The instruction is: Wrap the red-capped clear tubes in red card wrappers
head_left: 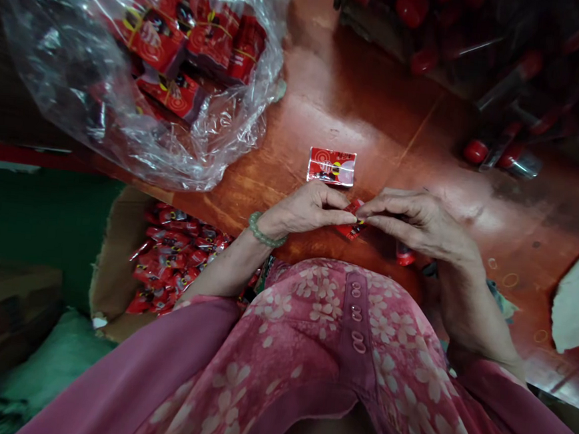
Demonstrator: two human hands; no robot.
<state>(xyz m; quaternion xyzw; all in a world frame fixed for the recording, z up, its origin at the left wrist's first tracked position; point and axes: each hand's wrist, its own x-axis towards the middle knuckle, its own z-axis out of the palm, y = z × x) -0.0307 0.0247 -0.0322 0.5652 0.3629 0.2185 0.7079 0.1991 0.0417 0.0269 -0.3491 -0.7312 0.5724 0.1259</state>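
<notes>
My left hand, with a green beaded bracelet at the wrist, pinches a small red printed wrapper between thumb and forefinger. On the wrapper's other side, my right hand has its thumb and fingertips closed on the same piece. A red cylindrical end shows below my right palm; whether that hand holds it is hidden. Just beyond my hands lies a small pile of flat red printed wrappers on the reddish-brown table.
A clear plastic bag at upper left contains rubber-banded bundles of printed wrappers. Below it, a cardboard box holds many red packets. Clear tubes with red ends crowd the dark upper right. Rubber bands lie at right.
</notes>
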